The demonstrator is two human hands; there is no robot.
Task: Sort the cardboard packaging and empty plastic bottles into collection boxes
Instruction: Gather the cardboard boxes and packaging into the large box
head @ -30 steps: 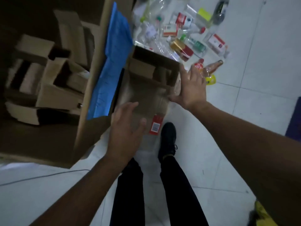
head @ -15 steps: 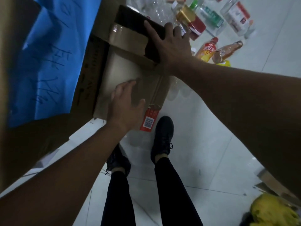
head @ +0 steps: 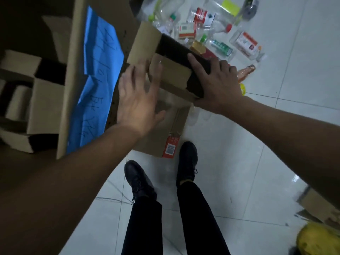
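One camera sits on the person's head. It looks down and a bit forward, and the view is wide. Right under it are the person's own legs and shoes on the floor. Both arms come in from the bottom corners. The left hand and right hand are close, at the small box in the middle. The big box fills the left side, seen from above. The bottles lie farther off at the top.
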